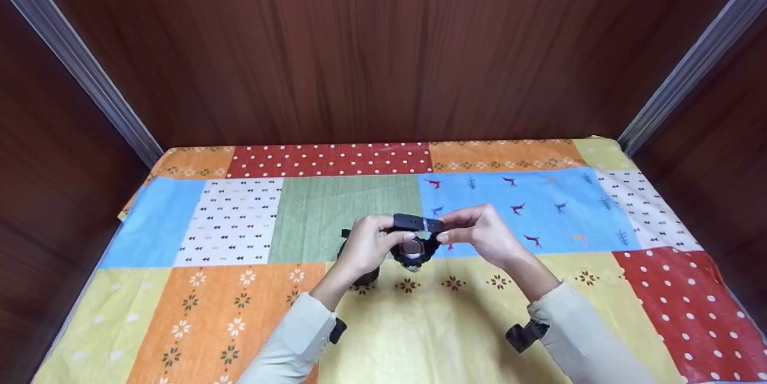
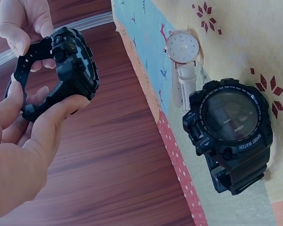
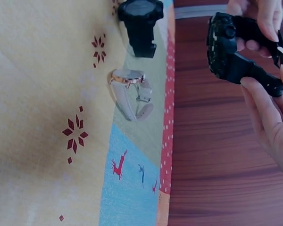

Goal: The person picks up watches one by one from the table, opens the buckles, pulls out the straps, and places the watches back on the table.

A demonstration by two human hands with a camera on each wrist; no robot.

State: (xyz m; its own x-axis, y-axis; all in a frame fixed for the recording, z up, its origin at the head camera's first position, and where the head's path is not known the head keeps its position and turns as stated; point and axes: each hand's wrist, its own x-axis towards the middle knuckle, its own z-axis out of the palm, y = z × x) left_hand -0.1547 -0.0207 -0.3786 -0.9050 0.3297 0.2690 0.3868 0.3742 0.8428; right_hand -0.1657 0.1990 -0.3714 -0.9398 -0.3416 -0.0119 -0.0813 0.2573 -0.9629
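Both hands hold a black sport watch (image 2: 78, 63) above the table, its strap bent round into a loop. My left hand (image 1: 367, 246) grips one side of the strap between thumb and fingers. On the other side, my right hand (image 1: 482, 234) pinches the strap near a pale band across it. A second black sport watch (image 2: 233, 120) lies face up on the cloth, partly covered by the left hand in the head view. Beside it is a watch with a white strap and rose-gold case (image 2: 183, 47). Whether the held strap is fastened cannot be made out.
A patchwork-patterned cloth (image 1: 239, 222) covers the table. Dark wood panels (image 1: 371, 48) stand behind and at both sides, with grey metal strips at the corners. A small black camera (image 1: 526, 336) is worn on the right wrist.
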